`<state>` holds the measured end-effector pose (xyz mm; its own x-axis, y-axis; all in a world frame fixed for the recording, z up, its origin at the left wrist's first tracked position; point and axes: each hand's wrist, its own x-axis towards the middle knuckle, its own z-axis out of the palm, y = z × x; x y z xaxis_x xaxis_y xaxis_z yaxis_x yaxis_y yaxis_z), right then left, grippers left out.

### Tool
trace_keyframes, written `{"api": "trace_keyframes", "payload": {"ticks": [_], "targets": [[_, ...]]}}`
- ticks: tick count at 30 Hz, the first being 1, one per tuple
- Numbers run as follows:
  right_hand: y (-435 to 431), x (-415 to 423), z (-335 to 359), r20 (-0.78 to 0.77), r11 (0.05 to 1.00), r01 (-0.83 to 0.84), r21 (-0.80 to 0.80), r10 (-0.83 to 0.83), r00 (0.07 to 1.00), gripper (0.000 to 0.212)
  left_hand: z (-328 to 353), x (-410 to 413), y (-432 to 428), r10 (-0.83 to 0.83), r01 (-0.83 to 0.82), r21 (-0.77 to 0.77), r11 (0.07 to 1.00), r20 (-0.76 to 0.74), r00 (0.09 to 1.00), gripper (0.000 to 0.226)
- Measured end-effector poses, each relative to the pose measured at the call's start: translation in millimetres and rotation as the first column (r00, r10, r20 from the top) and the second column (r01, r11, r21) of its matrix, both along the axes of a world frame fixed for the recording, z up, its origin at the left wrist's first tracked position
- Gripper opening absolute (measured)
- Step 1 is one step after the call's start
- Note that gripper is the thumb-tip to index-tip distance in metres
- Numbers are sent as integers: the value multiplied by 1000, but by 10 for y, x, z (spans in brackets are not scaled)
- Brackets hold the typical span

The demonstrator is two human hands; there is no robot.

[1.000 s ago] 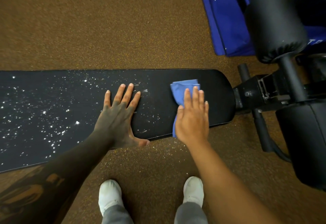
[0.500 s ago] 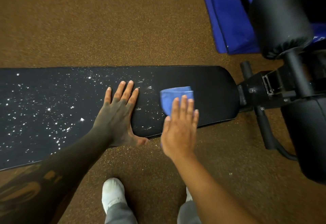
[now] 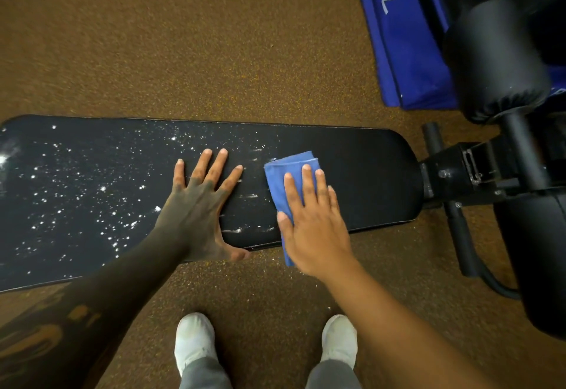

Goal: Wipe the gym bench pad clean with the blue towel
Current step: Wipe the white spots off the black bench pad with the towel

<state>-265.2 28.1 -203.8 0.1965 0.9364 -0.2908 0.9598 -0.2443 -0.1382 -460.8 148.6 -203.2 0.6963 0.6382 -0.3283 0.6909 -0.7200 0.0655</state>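
The long black bench pad runs left to right across the view. White specks and smears cover its left and middle parts; the right end looks dark and smooth. My right hand lies flat on the folded blue towel, pressing it onto the pad near the front edge, with the towel's lower end hanging past that edge. My left hand rests flat on the pad just left of the towel, fingers spread, holding nothing.
The black bench frame and round roller pads stand at the right. A blue bag marked "02" lies on the brown speckled floor behind them. My white shoes stand close to the bench's front edge.
My right hand has slid the towel leftward along the pad, closing the gap to my left hand. The left hand has stayed planted.
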Motion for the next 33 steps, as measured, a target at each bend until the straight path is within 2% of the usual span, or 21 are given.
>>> {"api": "trace_keyframes", "payload": {"ticks": [2,5,10,14,21,23,27,33], "targets": [[84,126,-37,36,999,-52,15,52,998,66,-1,-27,17,-7,7,1,1000,3,1000,155],[480,192,-79,40,998,-40,49,38,998,67,-22,-36,29,-10,10,4,1000,4,1000,155],[394,-27,-68,14,991,101,91,-103,995,67,-24,-44,22,18,-18,10,1000,1,1000,158],[70,-241,-76,16,992,116,38,-117,993,68,-27,-37,14,21,-21,14,1000,-9,1000,157],[639,-134,-98,0,973,223,55,-224,975,68,-12,-35,9,30,-30,6,1000,-28,999,159],[524,-218,-57,-8,978,198,67,-198,980,68,-3,-28,7,45,-45,6,999,-22,999,159],[194,-288,-5,-20,999,41,30,-40,999,67,24,-39,-11,85,-85,-15,996,-13,996,159],[814,-131,-75,-7,989,136,53,-135,991,66,43,-13,0,99,-100,-16,995,-57,993,162]]}}
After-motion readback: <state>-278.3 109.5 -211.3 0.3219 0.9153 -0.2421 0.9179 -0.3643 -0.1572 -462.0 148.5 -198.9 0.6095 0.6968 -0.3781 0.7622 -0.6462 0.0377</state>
